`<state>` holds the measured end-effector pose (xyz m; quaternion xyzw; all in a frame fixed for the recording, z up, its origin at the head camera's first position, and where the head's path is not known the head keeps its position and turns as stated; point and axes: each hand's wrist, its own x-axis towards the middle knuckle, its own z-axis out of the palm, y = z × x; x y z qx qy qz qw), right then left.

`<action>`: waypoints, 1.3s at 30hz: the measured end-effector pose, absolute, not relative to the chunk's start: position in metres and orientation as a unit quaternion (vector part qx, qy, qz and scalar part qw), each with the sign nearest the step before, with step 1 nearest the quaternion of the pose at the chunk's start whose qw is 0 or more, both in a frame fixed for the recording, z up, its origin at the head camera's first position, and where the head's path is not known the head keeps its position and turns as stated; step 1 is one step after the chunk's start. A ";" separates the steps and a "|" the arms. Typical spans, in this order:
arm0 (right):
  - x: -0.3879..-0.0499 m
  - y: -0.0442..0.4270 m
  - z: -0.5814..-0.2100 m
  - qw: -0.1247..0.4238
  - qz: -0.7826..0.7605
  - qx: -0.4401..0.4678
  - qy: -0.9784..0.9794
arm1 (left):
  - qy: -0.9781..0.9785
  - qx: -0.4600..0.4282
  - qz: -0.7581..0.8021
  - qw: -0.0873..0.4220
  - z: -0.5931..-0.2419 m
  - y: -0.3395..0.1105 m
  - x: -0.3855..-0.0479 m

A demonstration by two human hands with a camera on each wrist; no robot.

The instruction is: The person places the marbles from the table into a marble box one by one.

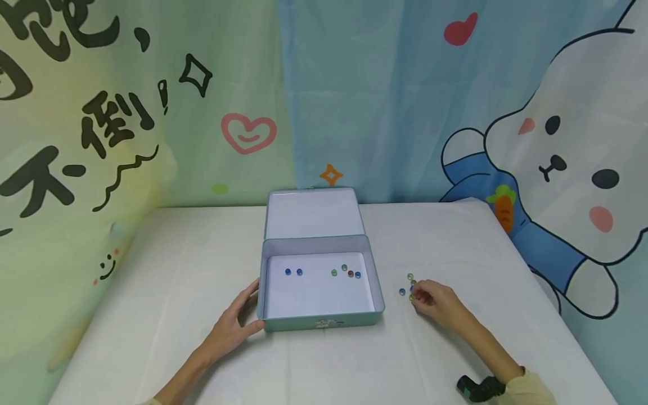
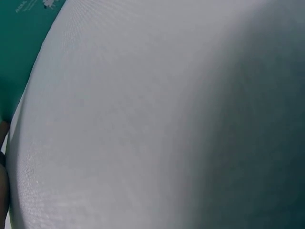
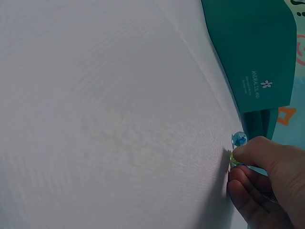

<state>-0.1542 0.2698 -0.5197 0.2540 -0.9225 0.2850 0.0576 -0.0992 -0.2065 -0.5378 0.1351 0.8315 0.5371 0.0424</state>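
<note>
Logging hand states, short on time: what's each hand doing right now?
Left hand: open, touching the box at its left side.
Right hand: fingers curled at the marbles; whether it grips one cannot be told.

The left hand (image 1: pixel 230 332) and the right hand (image 1: pixel 439 302) are bare, with slender fingers, and the visible stretches of both forearms are bare too, slim and narrowing toward the wrists. A pale yellow sleeve (image 1: pixel 527 390) shows on the right arm, loose and softly creased; of the left sleeve (image 1: pixel 150 402) only a sliver is in sight, in a similar pale tone. By the right cuff sits a chunky black device (image 1: pixel 486 389), rounded in outline, with a small greenish patch near one end
</note>
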 end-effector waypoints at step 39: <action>-0.150 0.261 -0.521 0.116 0.284 0.276 -0.911 | 0.827 0.135 0.544 0.045 -0.539 -0.206 -0.098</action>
